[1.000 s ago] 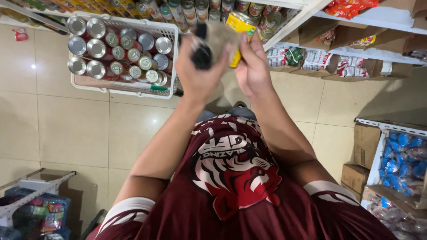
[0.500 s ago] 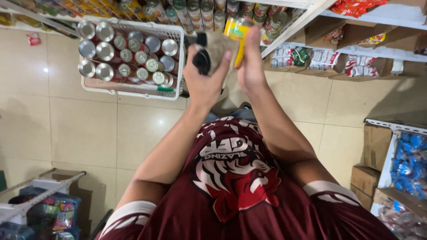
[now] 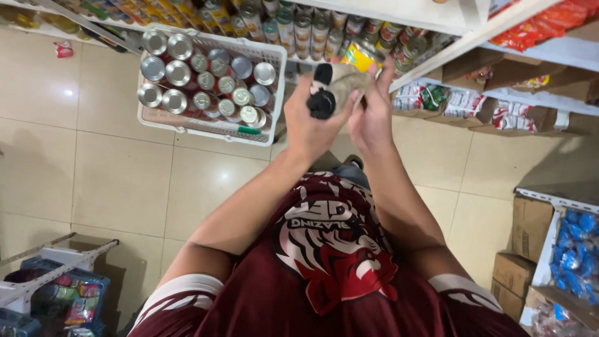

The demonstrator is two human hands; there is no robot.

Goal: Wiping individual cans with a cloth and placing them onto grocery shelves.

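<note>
My left hand (image 3: 310, 128) is raised in front of me and grips a small black object (image 3: 322, 95) with a rounded head; I cannot tell what it is. Right beside it, my right hand (image 3: 372, 113) holds a yellow-labelled can (image 3: 357, 57), with a greyish cloth (image 3: 347, 78) lying between the two hands. Both hands touch at the fingers, just below a shelf row of cans (image 3: 312, 25). Most of the can is hidden by the cloth and my fingers.
A white plastic basket (image 3: 275, 93) full of upright tins stands on the tiled floor to the left of my hands. Packets fill the lower shelf (image 3: 462, 103) on the right. Cardboard boxes (image 3: 530, 228) sit at right, a low rack (image 3: 56, 262) at bottom left.
My hands have drawn closer together and lower in view. The yellow can is now more covered by the cloth and fingers. The view has shifted, so the basket sits further right.
</note>
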